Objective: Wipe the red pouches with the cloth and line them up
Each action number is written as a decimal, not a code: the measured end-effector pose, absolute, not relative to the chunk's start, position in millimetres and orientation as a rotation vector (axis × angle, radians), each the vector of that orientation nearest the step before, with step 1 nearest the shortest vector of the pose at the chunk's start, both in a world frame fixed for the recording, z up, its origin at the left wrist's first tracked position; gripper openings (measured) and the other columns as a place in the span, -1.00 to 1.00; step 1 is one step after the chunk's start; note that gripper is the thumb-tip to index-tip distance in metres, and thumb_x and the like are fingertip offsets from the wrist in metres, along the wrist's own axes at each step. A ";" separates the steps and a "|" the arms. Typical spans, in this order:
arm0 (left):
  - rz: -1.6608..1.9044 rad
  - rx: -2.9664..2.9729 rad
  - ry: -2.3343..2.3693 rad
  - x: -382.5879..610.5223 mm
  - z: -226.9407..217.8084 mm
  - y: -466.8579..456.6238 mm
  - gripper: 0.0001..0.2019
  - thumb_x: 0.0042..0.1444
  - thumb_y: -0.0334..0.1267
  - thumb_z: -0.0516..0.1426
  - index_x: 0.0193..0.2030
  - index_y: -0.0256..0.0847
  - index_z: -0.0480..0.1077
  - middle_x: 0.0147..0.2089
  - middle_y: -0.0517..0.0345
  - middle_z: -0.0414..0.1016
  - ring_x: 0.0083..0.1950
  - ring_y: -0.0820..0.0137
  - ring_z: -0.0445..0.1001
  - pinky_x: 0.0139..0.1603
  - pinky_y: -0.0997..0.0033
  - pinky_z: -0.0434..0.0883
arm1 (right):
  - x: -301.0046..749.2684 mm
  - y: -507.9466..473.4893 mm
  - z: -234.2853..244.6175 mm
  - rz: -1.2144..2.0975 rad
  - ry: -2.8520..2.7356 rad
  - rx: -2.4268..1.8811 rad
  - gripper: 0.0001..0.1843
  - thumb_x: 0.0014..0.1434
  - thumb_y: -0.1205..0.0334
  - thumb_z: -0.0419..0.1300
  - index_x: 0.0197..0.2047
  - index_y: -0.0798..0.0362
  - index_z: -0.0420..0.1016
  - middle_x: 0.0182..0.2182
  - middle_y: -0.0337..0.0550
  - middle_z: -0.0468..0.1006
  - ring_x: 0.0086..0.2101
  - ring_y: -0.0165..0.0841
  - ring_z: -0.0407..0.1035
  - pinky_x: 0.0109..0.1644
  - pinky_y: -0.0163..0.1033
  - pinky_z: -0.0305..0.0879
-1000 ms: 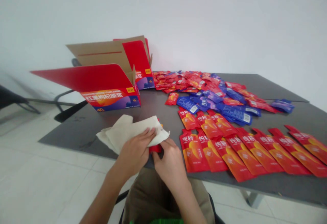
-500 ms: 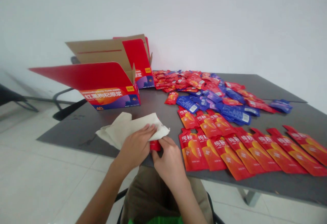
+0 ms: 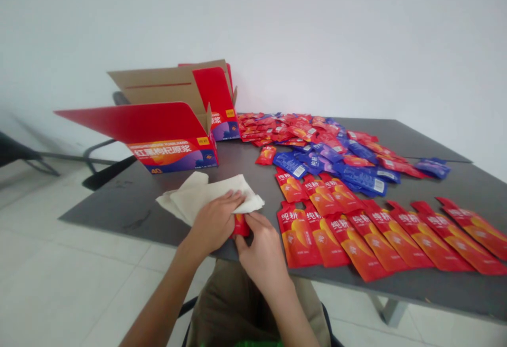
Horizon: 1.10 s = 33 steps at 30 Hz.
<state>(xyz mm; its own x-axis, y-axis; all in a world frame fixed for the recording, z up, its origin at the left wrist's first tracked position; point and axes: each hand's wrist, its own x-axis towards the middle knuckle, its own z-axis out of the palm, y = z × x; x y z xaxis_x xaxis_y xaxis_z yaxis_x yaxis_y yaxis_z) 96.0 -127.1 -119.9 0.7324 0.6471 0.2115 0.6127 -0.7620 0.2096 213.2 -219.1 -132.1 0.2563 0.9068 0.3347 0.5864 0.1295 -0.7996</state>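
My left hand [image 3: 216,220] presses a folded white cloth [image 3: 190,196] down at the table's near edge, its fingers lying on the cloth. Partly under the cloth is a red pouch [image 3: 241,226], mostly hidden by the cloth and both hands. The right hand [image 3: 261,244] grips that pouch by its right edge between thumb and fingers. To the right of it, several red pouches [image 3: 300,238] with orange fruit prints lie face up in overlapping rows.
A mixed heap of red and blue pouches [image 3: 293,125] covers the back of the grey table [image 3: 130,215]. Two red cartons stand at the back left, the nearer carton [image 3: 174,154] with its flap raised. Behind the table is a white wall [image 3: 317,35].
The view has tilted slightly, so everything sits a little lower. The cloth has shifted slightly to the right, and a little more of the red pouch shows between the hands.
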 end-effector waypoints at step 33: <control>0.533 2.828 0.915 83.5 -126.0 -140.7 -0.40 0.05 -0.56 -0.12 0.26 -0.34 0.28 0.30 0.00 0.29 0.35 0.31 0.22 0.34 0.18 0.23 | 211.3 -220.1 -132.0 0.394 -1.434 -1.561 -0.65 0.04 0.55 0.12 -0.12 0.07 0.49 -0.12 -0.07 0.54 -0.05 -0.25 0.38 0.08 -0.20 0.29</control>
<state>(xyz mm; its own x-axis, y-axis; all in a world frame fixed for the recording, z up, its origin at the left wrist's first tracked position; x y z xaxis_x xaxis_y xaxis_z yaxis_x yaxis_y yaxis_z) 83.5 -140.7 -126.0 0.7549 0.5870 0.2926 0.5442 -0.8095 0.2201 211.3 -220.1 -132.0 0.2613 0.9000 0.3488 0.5950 0.1343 -0.7924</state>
